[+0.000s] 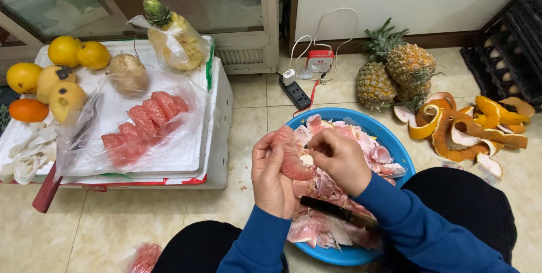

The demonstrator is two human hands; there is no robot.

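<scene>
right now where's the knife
In the head view the knife lies low and right of centre, across the peel scraps in the blue basin, just under the right hand and its blue sleeve.

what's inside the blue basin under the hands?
The round blue plastic basin holds a heap of pink-white pomelo membrane scraps and a dark-handled knife lying across them. The basin's bottom is covered by scraps, and the hands hide part of the heap.
</scene>
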